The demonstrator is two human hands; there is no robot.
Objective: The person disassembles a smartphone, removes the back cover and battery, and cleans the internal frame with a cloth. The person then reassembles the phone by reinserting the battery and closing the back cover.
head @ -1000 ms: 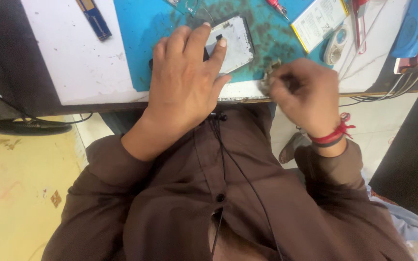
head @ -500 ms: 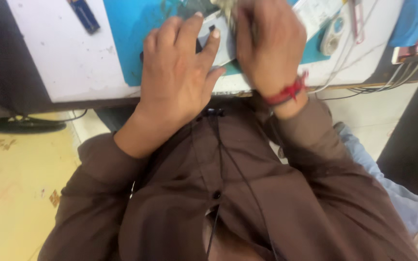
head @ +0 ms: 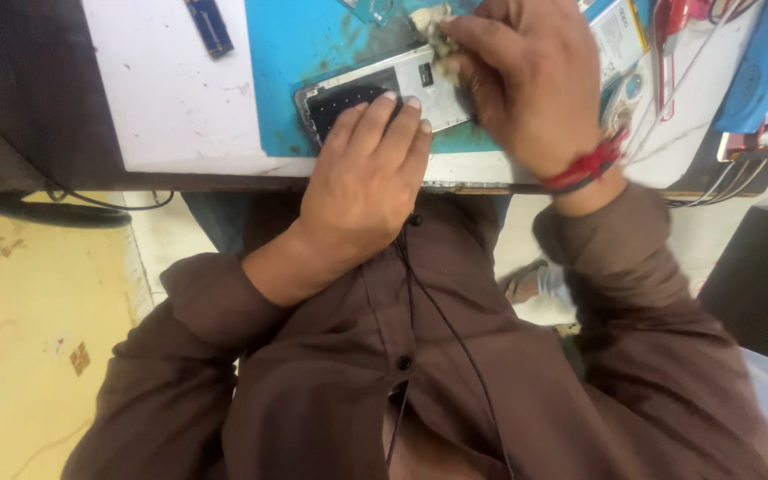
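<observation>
An opened phone body lies on a blue work mat at the near edge of a white table. My left hand rests flat with its fingertips pressing on the phone's lower half. My right hand is over the phone's right end, fingers pinched on a small pale wad that touches the phone's top edge. A red band is around my right wrist. The phone's right part is hidden under my right hand.
A small blue tool lies on the white table at the left. A blue case, red-handled tool, a white card and cables crowd the right side. Black cables hang below the table edge over a yellow floor.
My right hand rose from the table's near edge to over the phone with the wad. My left hand slid down, uncovering the phone's dark half.
</observation>
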